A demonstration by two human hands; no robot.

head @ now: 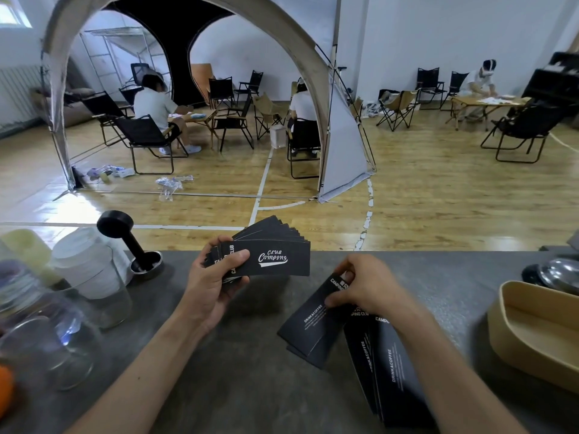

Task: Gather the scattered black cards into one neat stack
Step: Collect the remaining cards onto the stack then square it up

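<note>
My left hand (pixel 216 283) grips a fanned bundle of black cards (pixel 275 255) above the grey counter; the top card reads "Club Camping". My right hand (pixel 363 285) pinches the upper end of a black card (pixel 313 327) printed "Drink & Coffee", which lies slanted on the counter. More black cards (pixel 388 371) lie overlapped under my right forearm, partly hidden by it.
The grey counter (pixel 238 371) holds a stack of white lids on a glass (pixel 91 264), a black tamper in a metal cup (pixel 138 249), glass jars (pixel 47 333) at the left, and a beige tray (pixel 532 327) and metal bowl (pixel 560 274) at the right. Beyond are a tent, chairs and seated people.
</note>
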